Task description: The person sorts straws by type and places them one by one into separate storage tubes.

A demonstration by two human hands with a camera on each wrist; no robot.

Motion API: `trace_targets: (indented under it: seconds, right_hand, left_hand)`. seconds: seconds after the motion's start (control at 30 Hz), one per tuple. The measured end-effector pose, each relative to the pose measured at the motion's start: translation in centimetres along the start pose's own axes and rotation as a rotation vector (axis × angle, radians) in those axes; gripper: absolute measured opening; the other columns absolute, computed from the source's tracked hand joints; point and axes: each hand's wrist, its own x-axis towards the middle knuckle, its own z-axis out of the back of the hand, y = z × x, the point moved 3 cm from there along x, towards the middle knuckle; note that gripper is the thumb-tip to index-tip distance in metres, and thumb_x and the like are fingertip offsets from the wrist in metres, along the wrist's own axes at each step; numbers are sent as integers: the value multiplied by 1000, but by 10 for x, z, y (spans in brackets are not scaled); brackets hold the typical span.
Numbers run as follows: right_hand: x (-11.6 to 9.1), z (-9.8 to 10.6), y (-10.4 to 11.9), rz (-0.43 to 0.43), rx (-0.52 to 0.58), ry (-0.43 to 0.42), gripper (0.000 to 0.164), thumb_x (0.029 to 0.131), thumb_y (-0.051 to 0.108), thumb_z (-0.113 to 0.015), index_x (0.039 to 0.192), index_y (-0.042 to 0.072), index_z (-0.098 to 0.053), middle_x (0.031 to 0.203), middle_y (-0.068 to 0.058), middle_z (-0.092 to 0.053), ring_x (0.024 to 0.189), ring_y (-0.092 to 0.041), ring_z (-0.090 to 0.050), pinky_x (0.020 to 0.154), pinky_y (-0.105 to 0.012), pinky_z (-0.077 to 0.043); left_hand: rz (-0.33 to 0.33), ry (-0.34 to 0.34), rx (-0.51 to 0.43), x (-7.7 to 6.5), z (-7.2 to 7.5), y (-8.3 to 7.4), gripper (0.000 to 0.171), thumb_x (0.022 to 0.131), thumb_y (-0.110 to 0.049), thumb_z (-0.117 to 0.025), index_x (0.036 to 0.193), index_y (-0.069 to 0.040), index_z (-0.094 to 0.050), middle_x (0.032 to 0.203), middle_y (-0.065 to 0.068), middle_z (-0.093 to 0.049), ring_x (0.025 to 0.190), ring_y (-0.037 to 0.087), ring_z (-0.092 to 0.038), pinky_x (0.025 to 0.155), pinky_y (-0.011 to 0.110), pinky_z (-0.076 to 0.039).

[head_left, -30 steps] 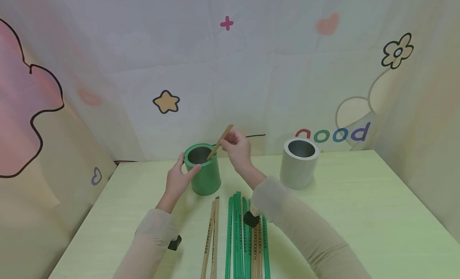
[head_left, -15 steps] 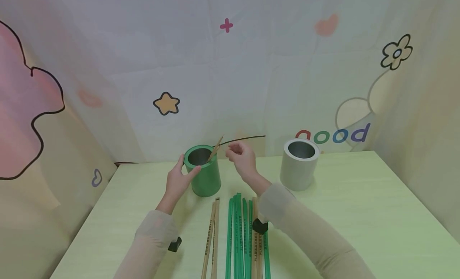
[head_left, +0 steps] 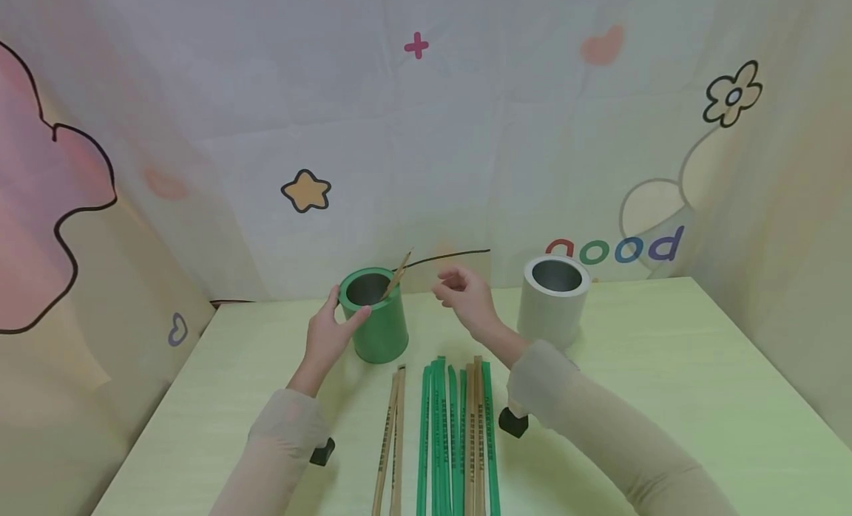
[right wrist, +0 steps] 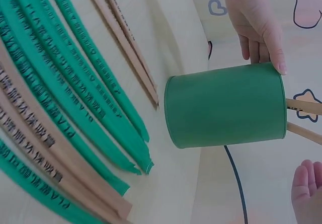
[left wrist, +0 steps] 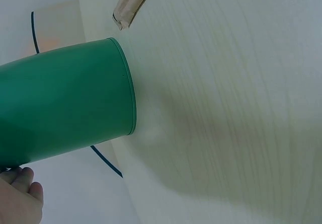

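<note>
The left hand (head_left: 326, 331) grips the green can (head_left: 381, 335) near its top, thumb on the near side of the rim and fingers spread along the left side, so that the span between them takes in part of the can. The right hand (head_left: 469, 298) is in the air between the two cans — its fingers loosely bent, the thumb close to the forefinger, nothing held — and apart from the can and its contents. Two cans stand upright on the table (head_left: 665, 398): the green can at the back, left of centre, and one white can (head_left: 551, 309) well to its right. Two upright sticks (right wrist: 303, 106), both brown, are in the green can, leaning to the right against its rim and poking out above it. On the table in front lie more long, thin sticks with printed lettering: one brown pair (head_left: 397, 442) on the left, then a row with at least five green sticks (head_left: 439, 427) — some overlap, so the exact number is unclear — and two brown sticks (head_left: 475, 442) among them. Behind the table hangs one pale cloth (head_left: 433, 154) with printed drawings.
</note>
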Motion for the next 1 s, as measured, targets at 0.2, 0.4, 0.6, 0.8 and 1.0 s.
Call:
trace_targets:
  seconds: [0.2, 0.4, 0.6, 0.8, 1.0]
  right_hand:
    - [-10, 11, -6, -41, -22, 38, 23, 83, 8, -58, 104, 0, -55, 86, -9, -57, 72, -9, -58, 69, -28, -53]
    - [-19, 19, -16, -91, -37, 74, 23, 84, 8, -57, 105, -1, -53, 88, -11, -57, 76, -13, -59, 71, -31, -53]
    - [-31, 24, -29, -170, -55, 83, 24, 84, 10, -58, 105, 1, -53, 89, -11, -56, 77, -15, -59, 72, -31, -54]
    - [-45, 24, -40, -218, -57, 94, 23, 83, 10, -59, 103, 0, -53, 86, -11, -57, 76, -19, -59, 69, -31, -54]
    - [-59, 25, -51, -250, -62, 129, 24, 83, 10, -59, 103, -2, -52, 83, -9, -57, 73, -16, -58, 71, -34, -53]
  left_hand:
    - [6, -1, -13, 0, 0, 1, 91, 77, -59, -54, 142, -10, -13, 146, 10, -23, 134, 28, -21, 106, 46, -24]
    - [2, 2, -22, 1, -1, 1, 90, 77, -58, -54, 143, -11, -13, 146, 10, -22, 134, 27, -21, 106, 46, -24]
    - [4, 6, -10, 1, -1, 1, 92, 76, -59, -54, 143, -11, -12, 146, 9, -21, 134, 27, -21, 106, 45, -23]
    - [0, 3, -12, 1, -1, 1, 91, 77, -58, -54, 143, -11, -12, 146, 9, -21, 134, 27, -21, 106, 46, -23]
    - [-4, 4, -15, 1, 0, 1, 91, 77, -60, -53, 143, -11, -12, 147, 8, -20, 134, 27, -20, 106, 45, -24]
